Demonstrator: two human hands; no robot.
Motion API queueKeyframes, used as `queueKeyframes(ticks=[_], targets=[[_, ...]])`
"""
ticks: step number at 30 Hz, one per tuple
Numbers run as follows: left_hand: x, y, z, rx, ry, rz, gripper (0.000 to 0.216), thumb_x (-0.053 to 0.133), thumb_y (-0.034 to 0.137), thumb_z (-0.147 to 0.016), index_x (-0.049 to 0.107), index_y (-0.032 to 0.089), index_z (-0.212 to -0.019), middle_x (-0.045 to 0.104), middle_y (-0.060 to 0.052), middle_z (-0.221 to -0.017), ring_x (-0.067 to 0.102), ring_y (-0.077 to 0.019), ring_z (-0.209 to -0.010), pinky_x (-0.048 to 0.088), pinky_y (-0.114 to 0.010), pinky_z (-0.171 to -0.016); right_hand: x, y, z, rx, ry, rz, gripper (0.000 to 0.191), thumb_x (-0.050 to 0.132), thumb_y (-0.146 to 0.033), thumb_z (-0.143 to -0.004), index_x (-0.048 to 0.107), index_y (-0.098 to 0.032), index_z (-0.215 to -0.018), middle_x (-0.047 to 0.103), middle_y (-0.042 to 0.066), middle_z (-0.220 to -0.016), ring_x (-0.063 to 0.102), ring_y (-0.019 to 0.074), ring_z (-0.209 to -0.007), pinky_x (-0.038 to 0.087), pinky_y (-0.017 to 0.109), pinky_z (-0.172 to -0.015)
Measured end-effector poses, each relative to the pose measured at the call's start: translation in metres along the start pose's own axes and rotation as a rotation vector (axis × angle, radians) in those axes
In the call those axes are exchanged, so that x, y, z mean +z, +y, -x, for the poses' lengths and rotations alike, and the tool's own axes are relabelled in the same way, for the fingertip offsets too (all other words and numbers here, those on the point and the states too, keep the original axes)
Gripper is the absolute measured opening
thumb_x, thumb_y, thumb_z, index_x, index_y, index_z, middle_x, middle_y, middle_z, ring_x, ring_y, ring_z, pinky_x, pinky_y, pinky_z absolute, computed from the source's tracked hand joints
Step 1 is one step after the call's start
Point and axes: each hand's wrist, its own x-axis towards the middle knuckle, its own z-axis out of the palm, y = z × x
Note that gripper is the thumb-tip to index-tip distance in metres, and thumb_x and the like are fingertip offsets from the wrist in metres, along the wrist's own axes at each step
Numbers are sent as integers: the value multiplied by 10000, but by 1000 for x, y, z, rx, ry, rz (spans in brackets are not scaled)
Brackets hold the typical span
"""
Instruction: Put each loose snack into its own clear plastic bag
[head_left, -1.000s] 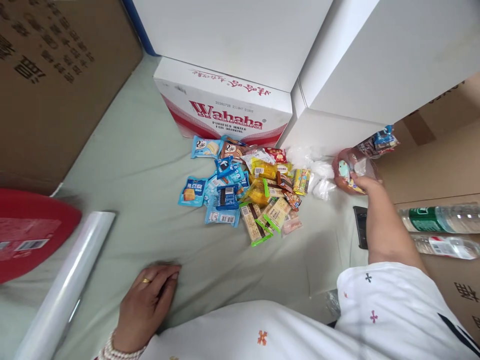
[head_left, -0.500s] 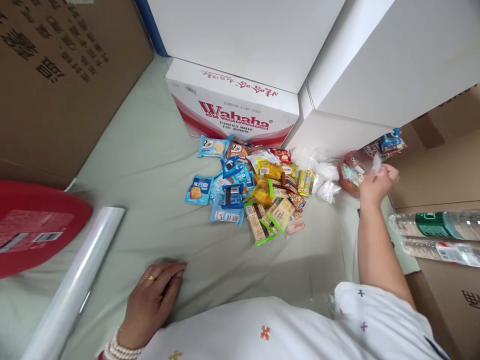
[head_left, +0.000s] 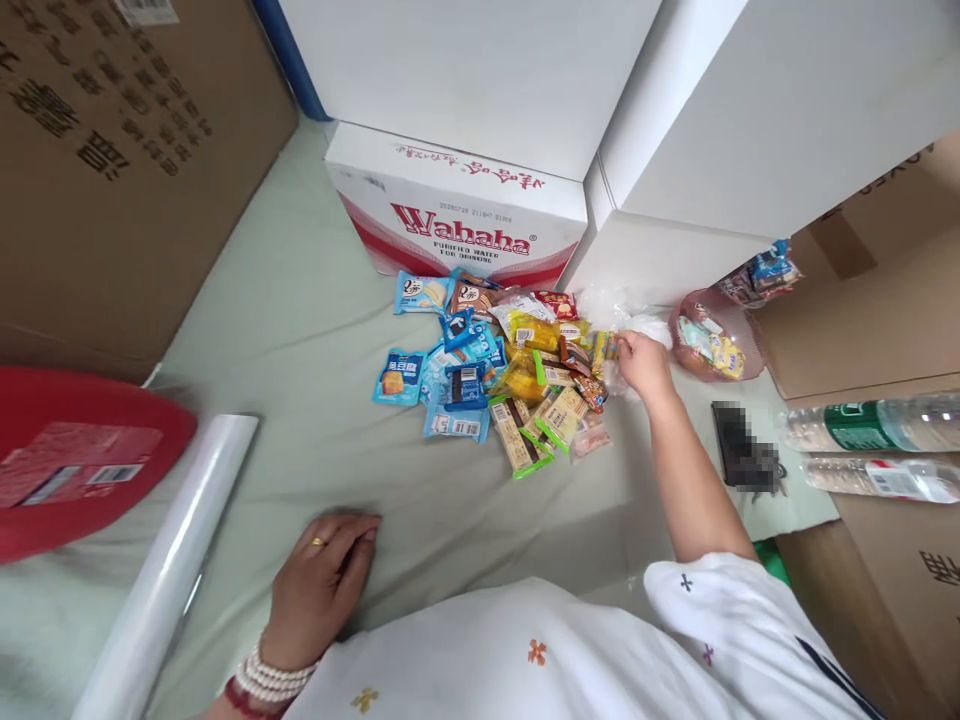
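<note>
A pile of small snack packets (head_left: 504, 378) in blue, yellow, brown and green wrappers lies on the pale green cloth (head_left: 300, 330). My right hand (head_left: 641, 362) reaches to the pile's right edge, fingers curled on crumpled clear plastic bags (head_left: 637, 322) beside the packets. My left hand (head_left: 322, 580), with a ring and a bead bracelet, rests flat on the cloth near me, fingers together, holding nothing. A pinkish net bag (head_left: 716, 345) filled with snacks sits to the right of my right hand.
A white Wahaha carton (head_left: 450, 215) and tall white boxes stand behind the pile. Brown cartons (head_left: 112, 160) flank left and right. A roll of clear film (head_left: 165, 590) and a red object (head_left: 75, 460) lie at left. A dark phone (head_left: 739, 455) and two water bottles (head_left: 870, 425) lie at right.
My right hand has left the net bag and moved left to the clear plastic bags at the pile's right edge. My left hand has stayed put.
</note>
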Motion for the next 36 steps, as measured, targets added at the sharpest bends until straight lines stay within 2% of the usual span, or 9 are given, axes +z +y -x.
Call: queueKeyframes(ticks=[4,9,13,18,22,28,30,32,36], targets=[[-1,-1,1,39,9,-5,186,509,243,-996,689,207,-1024,708,-49,-919,663,-195,-876,540,-309,-797,17,8,-29,270,-3,178,511,519,-481,-978,739,-26,-1056,703,319,-1105,659,397,-1121,484,439,-921],[0,-3,0,44,14,-14,176,518,231,-989,690,206,-1014,706,-45,-909,661,-198,-874,536,-305,-787,19,23,-41,214,-137,36,491,718,-614,-794,728,-124,-826,718,123,-789,674,274,-814,471,316,-715],[0,-2,-2,58,19,-19,168,523,228,-990,685,201,-1021,696,-46,-909,658,-196,-870,537,-307,-782,32,17,-37,151,-105,-103,516,747,-586,-737,690,-152,-1010,716,58,-871,621,199,-768,468,280,-688],[-2,0,-3,75,25,-13,167,523,217,-989,685,194,-1022,697,-47,-911,662,-188,-863,537,-299,-779,46,5,-15,40,-29,-279,458,716,-485,-742,614,-191,-1077,701,45,-893,612,214,-784,493,318,-738],[-2,0,-2,57,26,-10,168,528,225,-985,691,200,-1013,703,-44,-903,669,-189,-851,539,-300,-766,15,3,19,-7,91,-282,398,692,-450,-785,590,-198,-1076,702,65,-913,646,247,-813,525,390,-793],[-2,-1,-1,25,2,-22,175,527,258,-986,695,218,-1013,718,-44,-909,675,-203,-854,539,-313,-764,-80,46,37,-298,435,-518,448,672,-421,-892,495,-238,-1260,627,133,-1309,638,247,-1160,509,432,-996],[-2,-1,-2,18,0,-18,179,528,265,-984,700,220,-1007,724,-44,-911,678,-209,-861,538,-316,-773,-102,75,11,-189,548,-605,379,614,-347,-928,472,-215,-1255,622,167,-1300,654,228,-1119,525,399,-947],[-2,-1,-2,10,2,-8,182,532,269,-980,707,221,-995,728,-44,-911,681,-212,-861,537,-317,-775,-113,103,-24,122,614,-558,330,522,-259,-961,455,-177,-1274,616,208,-1300,668,204,-1041,534,361,-857],[-2,-1,0,9,7,1,190,537,267,-976,720,225,-1007,732,-44,-921,686,-208,-854,539,-315,-769,-103,135,-81,475,493,-412,398,382,-202,-1013,397,-74,-1389,612,269,-1291,661,180,-911,507,322,-715]])
